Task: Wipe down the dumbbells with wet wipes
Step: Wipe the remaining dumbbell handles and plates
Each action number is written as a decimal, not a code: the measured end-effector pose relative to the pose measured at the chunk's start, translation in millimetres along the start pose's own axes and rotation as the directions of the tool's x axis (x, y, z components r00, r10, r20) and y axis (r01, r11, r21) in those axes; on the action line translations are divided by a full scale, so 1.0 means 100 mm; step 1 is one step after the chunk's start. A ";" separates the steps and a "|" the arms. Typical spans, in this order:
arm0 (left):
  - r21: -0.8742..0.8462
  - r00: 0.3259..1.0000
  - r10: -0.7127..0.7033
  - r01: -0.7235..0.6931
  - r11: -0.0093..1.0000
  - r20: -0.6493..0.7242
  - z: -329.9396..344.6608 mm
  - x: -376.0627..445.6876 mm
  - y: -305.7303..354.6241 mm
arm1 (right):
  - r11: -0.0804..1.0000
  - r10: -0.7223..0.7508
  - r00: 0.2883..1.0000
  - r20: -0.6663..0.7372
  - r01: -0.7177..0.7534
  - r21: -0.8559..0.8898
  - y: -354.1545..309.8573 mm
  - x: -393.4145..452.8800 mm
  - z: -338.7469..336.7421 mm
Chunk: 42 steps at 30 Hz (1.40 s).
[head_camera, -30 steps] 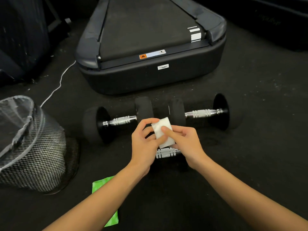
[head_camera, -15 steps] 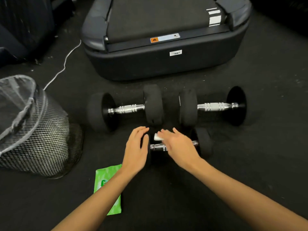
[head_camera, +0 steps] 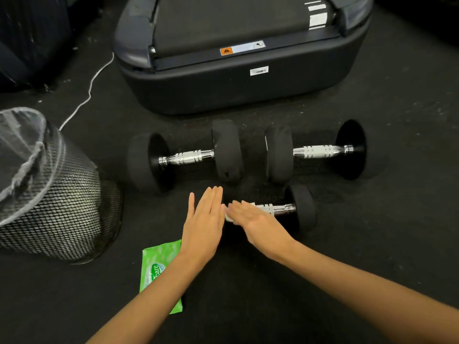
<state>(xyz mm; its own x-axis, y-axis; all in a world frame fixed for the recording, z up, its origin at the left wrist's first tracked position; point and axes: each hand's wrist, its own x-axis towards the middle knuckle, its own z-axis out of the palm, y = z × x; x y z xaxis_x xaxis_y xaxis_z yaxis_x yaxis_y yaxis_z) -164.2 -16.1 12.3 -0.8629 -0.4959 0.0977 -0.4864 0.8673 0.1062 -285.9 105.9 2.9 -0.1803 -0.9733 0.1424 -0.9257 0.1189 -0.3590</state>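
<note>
The left hand [head_camera: 203, 219] covers the left end of the near dumbbell [head_camera: 285, 209]; that plate is unseen. The right hand [head_camera: 258, 224] is motion-blurred and hides most of the wipe [head_camera: 229, 216], only a white sliver showing; whether its fingers [head_camera: 239, 207] press the wipe cannot be told. The left forearm covers part of the wipe pack [head_camera: 159, 264], its label half read. The picture's edges cut off the bin [head_camera: 49, 194] and the treadmill [head_camera: 236, 90].
</note>
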 end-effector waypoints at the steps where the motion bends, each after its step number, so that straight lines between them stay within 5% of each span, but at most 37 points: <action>1: 0.007 1.000 0.013 -0.013 1.000 -0.010 0.00 -0.01 0.00 | 0.998 -0.047 0.999 -0.010 0.047 -0.031 0.03 -0.09 0.00; 8: 0.055 1.000 0.011 -0.011 0.998 0.009 0.00 0.06 0.00 | 0.998 0.059 0.998 -0.034 -0.060 -0.027 0.00 0.05 -0.01; 13: 0.053 1.000 0.026 -0.025 0.998 -0.014 -0.01 0.04 0.01 | 0.992 -0.094 0.995 -0.026 0.092 -0.083 0.15 -0.21 0.01; 18: 0.047 1.000 0.011 -0.010 0.999 -0.020 0.00 0.08 0.02 | 0.997 0.060 0.996 -0.070 -0.063 -0.042 0.04 0.01 -0.06; 23: 0.047 0.999 0.022 -0.020 0.999 -0.038 0.01 0.03 0.01 | 0.994 -0.094 0.995 -0.023 0.092 -0.061 0.14 -0.23 -0.05; 30: 0.068 1.000 -0.006 0.006 0.998 -0.010 0.02 0.05 0.04 | 0.995 0.100 0.993 -0.059 -0.100 0.010 0.03 -0.04 -0.12; 34: 0.107 1.000 0.013 -0.012 0.994 -0.005 0.01 0.04 0.02 | 0.998 -0.020 1.000 -0.016 0.019 -0.057 0.06 -0.17 -0.08; 38: 0.128 1.000 -0.003 0.002 0.992 0.008 0.01 0.05 0.03 | 0.971 0.178 0.980 -0.087 -0.190 -0.147 0.08 -0.33 -0.28; 42: 0.145 0.999 -0.007 0.002 0.989 0.031 0.00 0.06 0.03 | 0.840 0.427 0.904 -0.004 -0.398 -0.370 -0.03 -0.27 -0.35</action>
<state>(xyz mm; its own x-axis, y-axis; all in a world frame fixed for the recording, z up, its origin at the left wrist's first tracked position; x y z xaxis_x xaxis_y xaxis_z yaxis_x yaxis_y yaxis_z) -170.6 -16.4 13.5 -0.8634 -0.5001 0.0664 -0.5031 0.8634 -0.0383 -289.8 138.4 32.9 -0.5594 -0.8286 -0.0209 -0.8285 0.5597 -0.0170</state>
